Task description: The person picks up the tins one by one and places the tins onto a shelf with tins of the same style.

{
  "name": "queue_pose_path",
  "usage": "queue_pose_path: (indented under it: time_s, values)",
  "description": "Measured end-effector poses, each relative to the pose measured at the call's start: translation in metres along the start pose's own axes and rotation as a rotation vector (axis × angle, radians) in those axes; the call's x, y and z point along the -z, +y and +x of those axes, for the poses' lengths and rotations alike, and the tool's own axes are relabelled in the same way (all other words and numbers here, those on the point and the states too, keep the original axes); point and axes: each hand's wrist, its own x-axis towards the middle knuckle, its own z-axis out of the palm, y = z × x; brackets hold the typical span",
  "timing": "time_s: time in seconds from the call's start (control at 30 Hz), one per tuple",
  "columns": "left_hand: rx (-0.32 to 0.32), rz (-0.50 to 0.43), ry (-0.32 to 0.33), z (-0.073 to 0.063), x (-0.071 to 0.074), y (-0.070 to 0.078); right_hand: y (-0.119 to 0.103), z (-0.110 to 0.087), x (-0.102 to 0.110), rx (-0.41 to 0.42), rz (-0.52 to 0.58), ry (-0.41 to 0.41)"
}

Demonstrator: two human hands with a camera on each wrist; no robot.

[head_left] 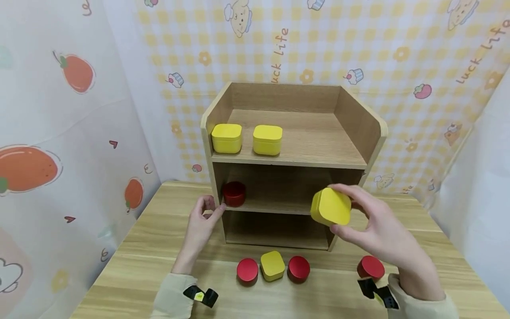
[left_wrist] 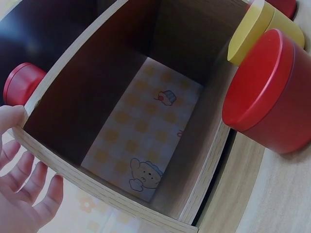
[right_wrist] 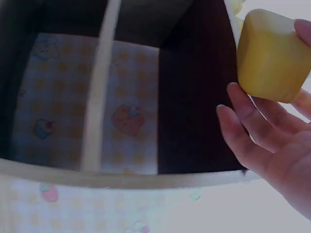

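My right hand [head_left: 380, 226] pinches a yellow lidded box [head_left: 331, 206] with rounded corners, tilted, before the right side of a small wooden shelf [head_left: 280, 161]. In the right wrist view, the yellow box [right_wrist: 273, 56] sits between thumb and fingers, beside the shelf's edge. My left hand [head_left: 202, 226] rests its thumb on the shelf's left front edge, its other fingers loosely bent outside the side panel. Near that thumb, a red round tin [head_left: 234, 194] stands at the left end of the middle level. Two yellow boxes, a left one [head_left: 226, 138] and a right one [head_left: 267, 140], sit on top.
On the table before the shelf lie a red tin [head_left: 247, 272], a yellow box [head_left: 272, 266] and another red tin [head_left: 298, 269]. One more red tin [head_left: 371, 268] lies at the right, near my right wrist. Patterned cloth [head_left: 303, 53] hangs behind the shelf.
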Motion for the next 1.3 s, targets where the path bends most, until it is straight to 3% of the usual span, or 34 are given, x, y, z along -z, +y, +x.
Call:
queue_pose_path:
  time_s: [0.4,0.87,1.3]
  values:
    - [0.006,-0.016,-0.014,0.0,-0.004,0.0,-0.017,0.043,0.018,0.075,-0.059,0.034]
    - [0.031,-0.013,-0.01,-0.001,-0.001,-0.001,-0.014,0.088,0.027,0.022,-0.01,-0.029]
    - [0.005,-0.018,-0.008,-0.001,0.001,0.001,-0.005,0.116,0.033,-0.178,-0.014,-0.113]
